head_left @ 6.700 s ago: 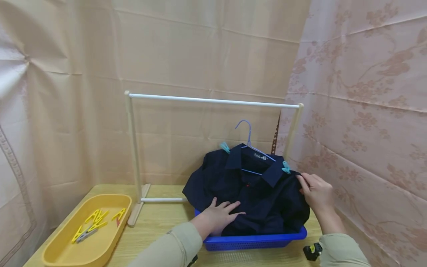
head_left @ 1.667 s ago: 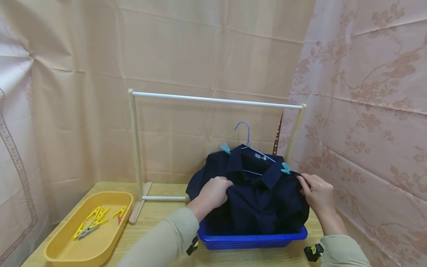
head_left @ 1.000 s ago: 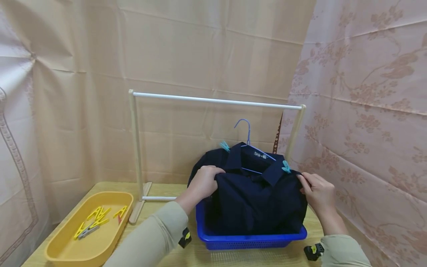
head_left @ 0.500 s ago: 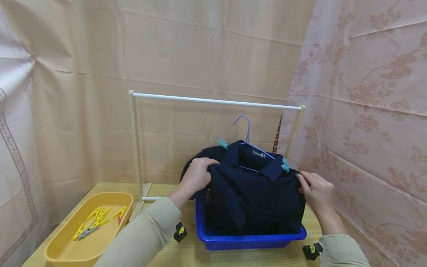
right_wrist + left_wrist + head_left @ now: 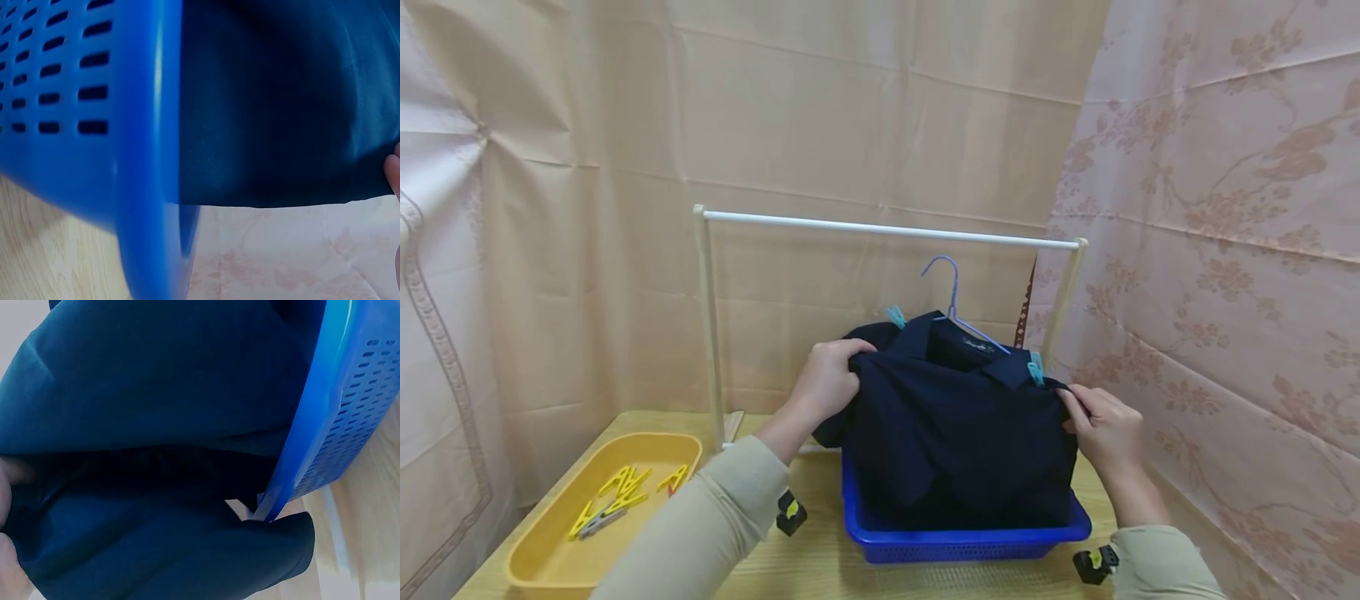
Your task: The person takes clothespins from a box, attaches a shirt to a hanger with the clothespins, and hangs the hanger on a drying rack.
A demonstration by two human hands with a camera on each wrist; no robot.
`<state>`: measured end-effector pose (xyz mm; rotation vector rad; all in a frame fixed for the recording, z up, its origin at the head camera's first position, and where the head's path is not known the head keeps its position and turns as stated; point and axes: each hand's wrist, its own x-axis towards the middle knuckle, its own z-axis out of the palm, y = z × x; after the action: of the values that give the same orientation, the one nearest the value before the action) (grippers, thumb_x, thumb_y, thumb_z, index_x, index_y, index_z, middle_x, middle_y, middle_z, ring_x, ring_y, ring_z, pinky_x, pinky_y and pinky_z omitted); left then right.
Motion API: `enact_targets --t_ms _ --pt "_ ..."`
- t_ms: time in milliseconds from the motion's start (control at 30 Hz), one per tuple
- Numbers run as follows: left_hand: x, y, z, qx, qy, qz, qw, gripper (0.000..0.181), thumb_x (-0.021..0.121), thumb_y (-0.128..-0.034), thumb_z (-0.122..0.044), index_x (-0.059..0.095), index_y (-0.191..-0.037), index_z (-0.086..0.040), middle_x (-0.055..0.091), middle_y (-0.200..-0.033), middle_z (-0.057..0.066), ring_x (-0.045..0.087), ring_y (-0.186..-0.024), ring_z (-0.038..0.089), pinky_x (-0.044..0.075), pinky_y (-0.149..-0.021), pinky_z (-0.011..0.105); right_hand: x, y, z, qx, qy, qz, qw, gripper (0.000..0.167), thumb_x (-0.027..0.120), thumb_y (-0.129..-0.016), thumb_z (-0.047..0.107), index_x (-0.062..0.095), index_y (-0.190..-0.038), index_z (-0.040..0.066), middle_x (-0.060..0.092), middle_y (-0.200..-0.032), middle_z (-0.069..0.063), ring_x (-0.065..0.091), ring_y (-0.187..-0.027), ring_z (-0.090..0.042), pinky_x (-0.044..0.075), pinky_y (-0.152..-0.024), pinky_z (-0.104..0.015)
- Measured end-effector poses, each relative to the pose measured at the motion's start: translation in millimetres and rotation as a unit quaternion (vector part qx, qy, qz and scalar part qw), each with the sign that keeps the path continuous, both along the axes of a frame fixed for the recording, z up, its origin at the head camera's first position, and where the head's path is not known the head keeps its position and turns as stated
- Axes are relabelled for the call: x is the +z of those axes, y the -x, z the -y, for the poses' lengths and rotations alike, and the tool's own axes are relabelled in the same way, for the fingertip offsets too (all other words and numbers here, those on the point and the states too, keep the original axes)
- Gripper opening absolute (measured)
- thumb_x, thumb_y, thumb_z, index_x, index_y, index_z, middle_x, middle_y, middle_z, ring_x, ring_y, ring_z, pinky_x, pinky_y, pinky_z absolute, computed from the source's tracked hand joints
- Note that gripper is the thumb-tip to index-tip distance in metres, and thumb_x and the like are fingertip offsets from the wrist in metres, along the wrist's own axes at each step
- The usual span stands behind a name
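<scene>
A dark navy collared shirt point(image 5: 955, 442) sits on a blue wire hanger point(image 5: 953, 287), its lower part inside a blue perforated basket point(image 5: 962, 546). One teal clothespin point(image 5: 895, 317) is on the left shoulder and another teal clothespin point(image 5: 1036, 368) on the right. My left hand point(image 5: 829, 379) pinches the shirt's left shoulder cloth, thumb toward the collar. With my right hand point(image 5: 1105, 425) I pinch the opposite shoulder just outside the clothespin. In the left wrist view the cloth hangs in a deep fold beside the basket rim point(image 5: 312, 406). Only fingertips point(image 5: 392, 172) show in the right wrist view.
Behind the shirt stands a rack with a white top bar point(image 5: 887, 227) and wooden posts. At left lies a yellow tray point(image 5: 550, 558) holding several yellow clothespins point(image 5: 625, 483), a grey one and a red piece. Curtains close off the back and right of the wooden table point(image 5: 820, 575).
My left hand, earlier flat on the shirt front, has taken hold of the cloth and drawn it up and left. Shirt and hanger have risen slightly. My right hand keeps its grip.
</scene>
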<state>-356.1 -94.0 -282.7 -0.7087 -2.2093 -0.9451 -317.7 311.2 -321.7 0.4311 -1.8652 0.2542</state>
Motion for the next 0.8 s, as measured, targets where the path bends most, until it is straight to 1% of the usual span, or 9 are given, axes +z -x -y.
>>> enact_targets --t_ms 167,367,467,600,700,800 --pt "6.3 -3.9 7.4 -0.001 -0.012 -0.009 0.9999 0.041 0.061 -0.0783 0.017 0.078 -0.104 -0.010 0.076 -0.103 0.006 0.070 -0.089 0.026 0.057 -0.082 0.040 1.6 0.5 6.1 0.007 0.007 -0.002 0.9999 0.010 0.082 -0.082 0.001 0.078 -0.090 0.002 0.070 -0.072 -0.008 0.065 -0.050 -0.016 0.054 -0.054 -0.033" --pt "11.2 -6.7 17.5 -0.002 -0.022 -0.020 0.9996 0.040 0.060 -0.0788 0.016 0.078 -0.104 -0.009 0.076 -0.100 0.006 0.069 -0.083 0.023 0.056 -0.076 0.038 2.6 1.8 12.7 0.031 0.013 -0.020 0.9992 0.012 0.083 -0.080 -0.001 0.078 -0.090 0.004 0.070 -0.072 -0.006 0.064 -0.048 -0.015 0.053 -0.053 -0.029" --pt "13.4 -8.1 22.9 -0.001 -0.025 -0.026 0.9994 0.039 0.061 -0.0792 0.016 0.078 -0.103 -0.009 0.076 -0.100 0.006 0.070 -0.085 0.023 0.057 -0.078 0.038 3.4 2.0 16.4 0.039 0.015 -0.025 0.9988 0.012 0.083 -0.079 -0.001 0.079 -0.089 0.004 0.070 -0.070 -0.005 0.064 -0.048 -0.015 0.053 -0.052 -0.028" --pt "16.5 -10.5 29.4 -0.002 -0.029 -0.025 0.9993 0.038 0.061 -0.0800 0.016 0.078 -0.103 -0.009 0.076 -0.101 0.006 0.071 -0.089 0.025 0.057 -0.083 0.040 5.0 1.8 21.9 0.038 0.020 -0.017 0.9989 0.011 0.083 -0.081 0.000 0.079 -0.090 0.004 0.069 -0.069 -0.003 0.064 -0.048 -0.014 0.053 -0.053 -0.026" --pt "17.7 -11.6 34.3 -0.003 -0.033 -0.021 0.9992 0.038 0.059 -0.0801 0.016 0.078 -0.103 -0.008 0.076 -0.101 0.007 0.071 -0.089 0.025 0.057 -0.082 0.041 5.9 1.8 26.4 0.036 0.022 -0.011 0.9991 0.009 0.082 -0.082 0.000 0.078 -0.089 0.004 0.069 -0.068 -0.003 0.064 -0.049 -0.014 0.053 -0.053 -0.026" --pt "18.3 -12.0 39.2 0.001 -0.032 -0.027 0.9991 0.040 0.058 -0.0790 0.017 0.078 -0.103 -0.008 0.076 -0.101 0.008 0.072 -0.090 0.025 0.057 -0.082 0.041 6.3 2.2 30.8 0.039 0.022 -0.008 0.9990 0.009 0.082 -0.082 0.000 0.078 -0.088 0.005 0.067 -0.066 -0.002 0.063 -0.049 -0.014 0.053 -0.053 -0.027"
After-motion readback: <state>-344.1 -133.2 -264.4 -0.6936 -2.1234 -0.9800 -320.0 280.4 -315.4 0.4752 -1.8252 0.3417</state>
